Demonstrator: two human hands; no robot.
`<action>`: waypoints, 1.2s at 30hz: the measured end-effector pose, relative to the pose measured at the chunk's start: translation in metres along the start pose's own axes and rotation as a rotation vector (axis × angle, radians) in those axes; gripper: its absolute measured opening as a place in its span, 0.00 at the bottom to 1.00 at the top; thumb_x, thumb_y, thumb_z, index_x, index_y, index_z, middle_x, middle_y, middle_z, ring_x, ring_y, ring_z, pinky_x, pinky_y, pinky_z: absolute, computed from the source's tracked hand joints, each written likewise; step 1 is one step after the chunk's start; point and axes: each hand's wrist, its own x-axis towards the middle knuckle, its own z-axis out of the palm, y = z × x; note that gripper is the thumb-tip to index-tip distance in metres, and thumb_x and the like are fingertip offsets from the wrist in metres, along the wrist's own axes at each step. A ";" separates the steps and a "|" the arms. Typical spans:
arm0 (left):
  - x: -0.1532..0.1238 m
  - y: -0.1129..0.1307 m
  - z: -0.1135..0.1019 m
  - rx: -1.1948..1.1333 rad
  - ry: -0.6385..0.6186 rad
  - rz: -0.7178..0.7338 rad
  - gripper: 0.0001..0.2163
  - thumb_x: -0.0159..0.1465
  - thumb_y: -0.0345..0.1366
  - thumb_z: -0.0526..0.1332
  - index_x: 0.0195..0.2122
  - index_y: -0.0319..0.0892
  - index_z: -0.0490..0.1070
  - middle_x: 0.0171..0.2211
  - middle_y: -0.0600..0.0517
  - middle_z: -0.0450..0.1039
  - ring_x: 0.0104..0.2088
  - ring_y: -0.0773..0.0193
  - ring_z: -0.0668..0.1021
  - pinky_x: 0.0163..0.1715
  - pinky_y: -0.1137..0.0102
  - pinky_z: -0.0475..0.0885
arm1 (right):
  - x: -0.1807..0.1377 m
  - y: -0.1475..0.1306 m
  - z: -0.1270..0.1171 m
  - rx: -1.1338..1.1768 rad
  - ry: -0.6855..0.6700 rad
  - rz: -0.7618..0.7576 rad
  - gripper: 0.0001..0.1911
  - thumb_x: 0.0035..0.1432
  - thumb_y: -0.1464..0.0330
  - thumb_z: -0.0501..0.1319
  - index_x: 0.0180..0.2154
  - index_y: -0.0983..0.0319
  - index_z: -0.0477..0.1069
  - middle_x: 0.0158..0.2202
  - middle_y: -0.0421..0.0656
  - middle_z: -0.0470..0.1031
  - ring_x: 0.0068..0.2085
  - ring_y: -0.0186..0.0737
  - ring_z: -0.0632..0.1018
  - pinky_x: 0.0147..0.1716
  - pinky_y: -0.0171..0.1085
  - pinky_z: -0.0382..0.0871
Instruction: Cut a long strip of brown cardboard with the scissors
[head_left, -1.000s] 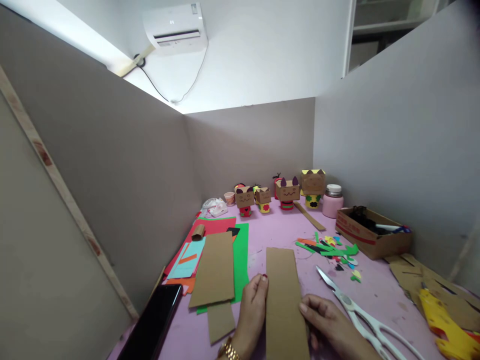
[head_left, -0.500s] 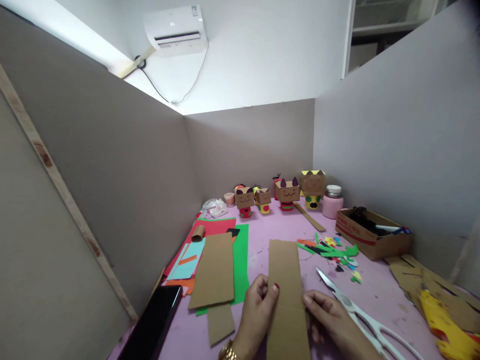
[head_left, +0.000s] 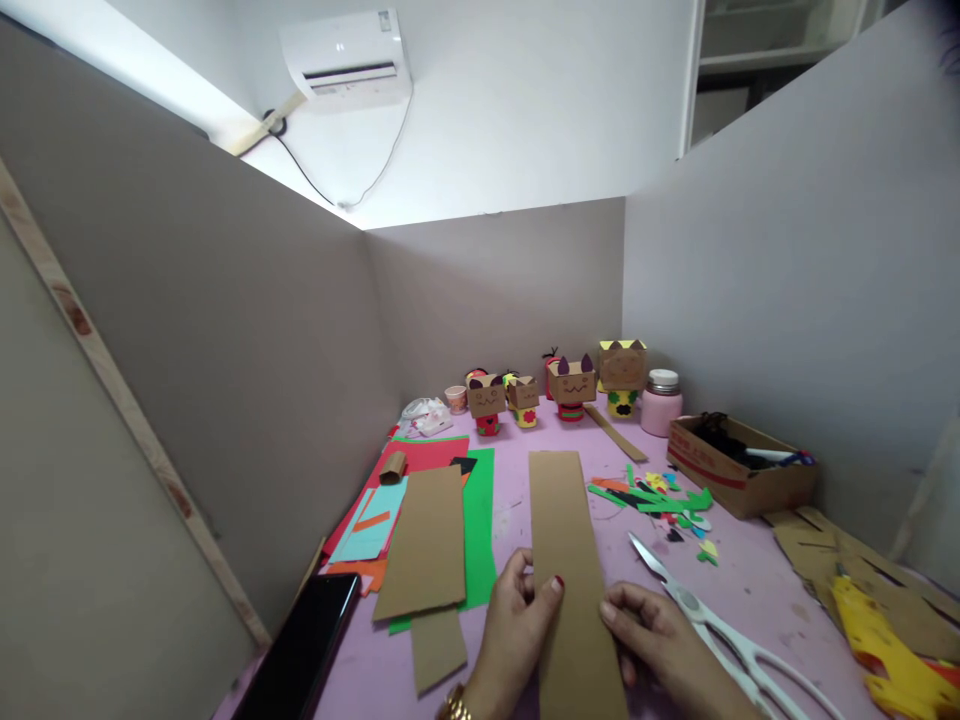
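A long brown cardboard strip (head_left: 568,540) runs up from the bottom edge of the view, over the purple table. Its left edge is gripped by my left hand (head_left: 517,625), thumb on top and fingers behind. On the opposite edge, my right hand (head_left: 649,630) pinches the strip between thumb and curled fingers. White-handled scissors (head_left: 701,612) lie just right of my right hand, blades slightly apart. Left of my left hand, a wide cardboard piece (head_left: 424,540) and a smaller cardboard scrap (head_left: 439,648) rest on green paper (head_left: 480,530).
Cardboard cat figures (head_left: 572,385) stand at the back beside a pink jar (head_left: 661,403). Paper scraps (head_left: 667,500) lie right of centre, before an open box (head_left: 739,470). A yellow glue gun (head_left: 889,640) is at far right, a black phone (head_left: 304,645) at left.
The cardboard strip's far end reaches further up and slightly left, and more of its length shows beyond my hands. Both hands keep hold of its edges.
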 end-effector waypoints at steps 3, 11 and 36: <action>-0.002 0.000 0.001 -0.005 0.007 0.015 0.11 0.59 0.40 0.58 0.39 0.41 0.62 0.32 0.48 0.78 0.27 0.64 0.78 0.28 0.71 0.69 | 0.001 0.002 0.000 -0.007 -0.003 -0.002 0.24 0.42 0.47 0.62 0.24 0.62 0.66 0.13 0.31 0.64 0.13 0.24 0.63 0.13 0.27 0.50; -0.010 0.008 0.006 0.193 0.021 0.136 0.12 0.60 0.40 0.56 0.44 0.42 0.61 0.39 0.45 0.77 0.35 0.62 0.78 0.36 0.68 0.71 | 0.000 0.000 0.003 0.016 0.024 -0.009 0.22 0.42 0.49 0.64 0.24 0.62 0.68 0.12 0.32 0.64 0.13 0.25 0.63 0.14 0.27 0.53; -0.015 0.007 0.001 1.171 0.117 0.425 0.22 0.63 0.39 0.48 0.57 0.37 0.51 0.42 0.38 0.74 0.41 0.52 0.76 0.40 0.56 0.71 | -0.004 -0.001 0.008 0.017 0.040 -0.086 0.20 0.44 0.52 0.64 0.26 0.63 0.70 0.18 0.34 0.67 0.16 0.25 0.63 0.15 0.27 0.55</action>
